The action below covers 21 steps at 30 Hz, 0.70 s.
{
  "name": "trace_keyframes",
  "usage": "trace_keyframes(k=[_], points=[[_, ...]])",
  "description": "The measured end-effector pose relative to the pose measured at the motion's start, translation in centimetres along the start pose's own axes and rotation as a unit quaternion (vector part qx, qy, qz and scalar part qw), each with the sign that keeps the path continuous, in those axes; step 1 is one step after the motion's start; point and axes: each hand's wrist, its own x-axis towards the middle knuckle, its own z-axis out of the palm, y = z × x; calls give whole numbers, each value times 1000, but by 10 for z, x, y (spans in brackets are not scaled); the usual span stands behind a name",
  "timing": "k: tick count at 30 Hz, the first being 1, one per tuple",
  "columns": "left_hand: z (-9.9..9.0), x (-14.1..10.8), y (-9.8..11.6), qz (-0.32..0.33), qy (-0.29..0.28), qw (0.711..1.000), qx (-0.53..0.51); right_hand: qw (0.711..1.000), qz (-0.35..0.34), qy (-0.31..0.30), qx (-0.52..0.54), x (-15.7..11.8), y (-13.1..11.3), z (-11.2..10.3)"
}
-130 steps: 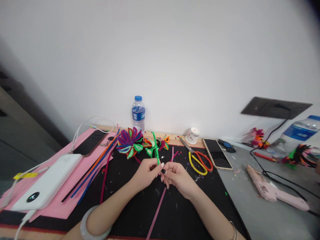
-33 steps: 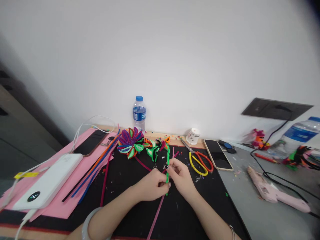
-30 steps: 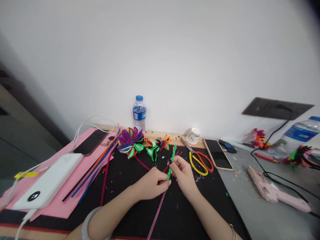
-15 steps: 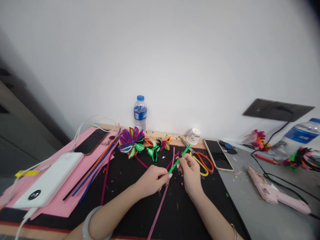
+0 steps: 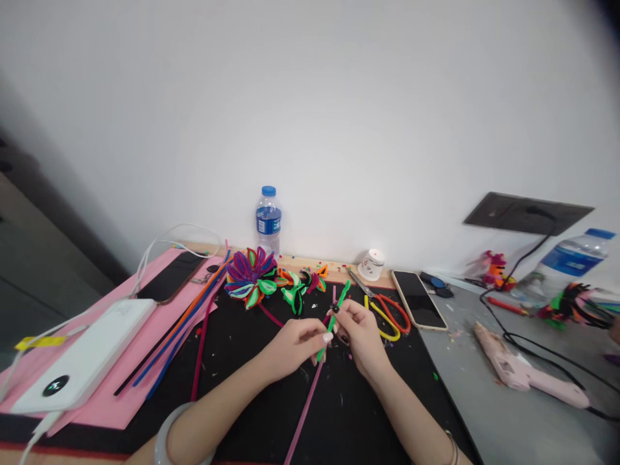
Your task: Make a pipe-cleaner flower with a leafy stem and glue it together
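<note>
A green pipe cleaner (image 5: pixel 332 325), twisted along its length, is pinched between both hands above the black mat. My left hand (image 5: pixel 296 349) grips its lower part, a short end showing below the fingers. Higher up, my right hand (image 5: pixel 357 334) holds it between thumb and fingers, with the tip poking out above. Beneath the hands a long pink pipe cleaner (image 5: pixel 305 413) runs toward the front edge. Behind them lie a multicoloured pipe-cleaner flower (image 5: pixel 250 278) and a smaller green and white looped piece (image 5: pixel 293 296).
Scissors (image 5: pixel 387 318) with yellow and orange handles lie right of my hands, beside a phone (image 5: pixel 419 300) and a white paper cup (image 5: pixel 371 264). A bottle (image 5: pixel 268 223) stands behind. Left are a power bank (image 5: pixel 87 355) and loose pipe cleaners (image 5: pixel 179 323); right, a pink glue gun (image 5: pixel 527 374).
The green pipe cleaner has turned steeper, and my right hand has come left, closer to my left hand. More of the green end shows below my left fingers. The view has shifted slightly.
</note>
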Motion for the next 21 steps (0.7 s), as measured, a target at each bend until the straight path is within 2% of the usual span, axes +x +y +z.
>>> trace_keyframes(k=[6, 8, 10, 14, 17, 19, 21], points=[[5, 3, -3, -26, -17, 994, -109, 994, 23, -78, -73, 0, -9, 4], [6, 3, -3, -47, -4, 993, -105, 985, 38, -88, -144, 4, -20, -4], [6, 1, -4, -67, 12, 995, -72, 971, 27, -70, -229, 8, -37, -20], [4, -3, -5, -49, 45, 994, 83, 909, -33, 61, -410, 3, -77, -78], [4, -4, -4, -11, 53, 981, 185, 815, -54, 181, -548, -15, -95, -138], [6, -4, -4, 9, 50, 971, 236, 762, -19, 231, -605, -31, -98, -181], [8, -4, -4, 24, 43, 958, 281, 735, 16, 262, -625, -47, -94, -220]])
